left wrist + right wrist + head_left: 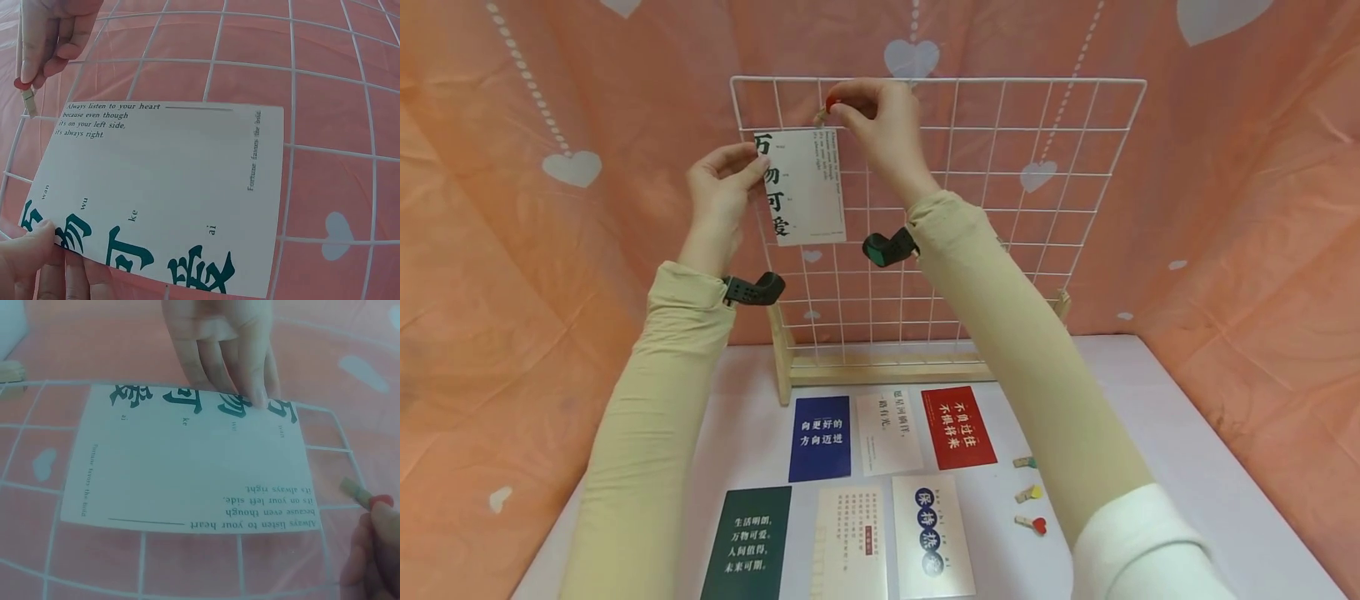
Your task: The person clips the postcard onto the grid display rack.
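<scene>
A white card [805,187] with large dark characters hangs upright in front of the white wire grid [985,127], near its upper left. The left hand [722,196] pinches the card's left edge between thumb and fingers. Just above the card's top edge, the right hand [883,133] pinches a small wooden clip [355,491] with a red top. In the right wrist view a small gap shows between the clip and the card [194,462]. The left wrist view also has the clip [29,103] beside the card's corner, apart from it.
On the white table [1105,417] lie several cards, among them a blue one [820,439], a red one [958,427] and a dark green one [747,542]. Small clips, one with a red heart [1031,525], lie to their right. A wooden base [887,372] carries the grid.
</scene>
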